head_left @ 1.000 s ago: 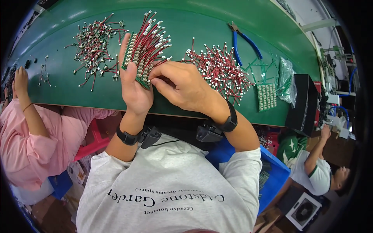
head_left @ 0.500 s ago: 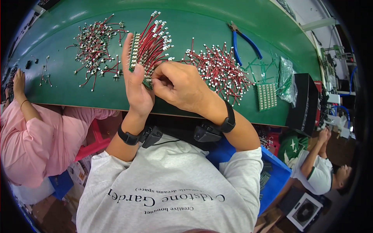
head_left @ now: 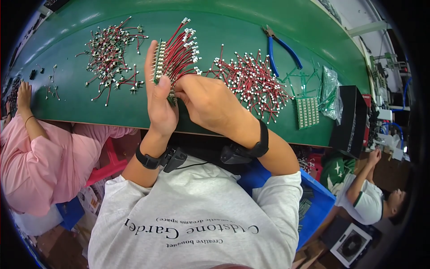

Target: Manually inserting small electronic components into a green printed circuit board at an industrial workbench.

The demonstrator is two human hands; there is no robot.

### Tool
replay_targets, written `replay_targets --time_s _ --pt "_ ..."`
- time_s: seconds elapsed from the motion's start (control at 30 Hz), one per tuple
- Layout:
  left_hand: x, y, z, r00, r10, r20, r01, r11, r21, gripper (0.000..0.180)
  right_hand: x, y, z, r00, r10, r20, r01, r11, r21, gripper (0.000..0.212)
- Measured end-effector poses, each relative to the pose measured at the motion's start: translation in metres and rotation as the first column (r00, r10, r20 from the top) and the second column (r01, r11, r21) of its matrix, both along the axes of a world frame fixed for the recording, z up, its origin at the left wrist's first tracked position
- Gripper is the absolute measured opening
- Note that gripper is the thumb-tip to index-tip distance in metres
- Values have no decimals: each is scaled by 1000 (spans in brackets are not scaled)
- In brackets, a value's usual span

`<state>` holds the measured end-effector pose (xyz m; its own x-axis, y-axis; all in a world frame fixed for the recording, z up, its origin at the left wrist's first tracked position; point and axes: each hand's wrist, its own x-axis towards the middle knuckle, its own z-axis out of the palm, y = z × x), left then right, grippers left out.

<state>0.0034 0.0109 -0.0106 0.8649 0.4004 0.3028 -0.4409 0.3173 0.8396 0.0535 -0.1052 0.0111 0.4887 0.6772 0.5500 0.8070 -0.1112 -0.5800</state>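
Observation:
My left hand [head_left: 159,103] holds a small green circuit panel [head_left: 158,62] upright on its edge, with a bundle of red wires with white plugs [head_left: 183,49] sticking out of it to the right. My right hand [head_left: 208,101] is closed at the panel's lower end, its fingertips pinching at a wire there. Both hands hover over the near part of the green table [head_left: 224,18]. A pile of loose red wires with white plugs [head_left: 253,83] lies just right of my right hand.
A second heap of wired parts [head_left: 112,56] lies to the left. Blue-handled pliers [head_left: 280,47], a green grid panel [head_left: 307,112], a plastic bag [head_left: 330,92] and a black box [head_left: 349,119] sit right. A person in pink [head_left: 36,157] sits left; another person [head_left: 363,193] lower right.
The panel has been turned from lying flat against my left palm to standing on edge, and both hands have lifted it slightly toward the far side.

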Motion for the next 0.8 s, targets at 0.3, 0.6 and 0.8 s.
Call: replay_targets --time_s 0.3,0.6,0.8 --pt "2 2 2 998 -67 7 66 967 -244 67 9 -1 -5 996 -46 76 40 996 77 22" --pt "-10 52 -4 967 -251 44 239 833 -499 64 46 -25 5 986 -164 18 164 986 -13 21" --pt "-15 66 -3 944 -316 99 304 707 -638 66 39 -26 2 988 36 -151 -90 926 -367 12"
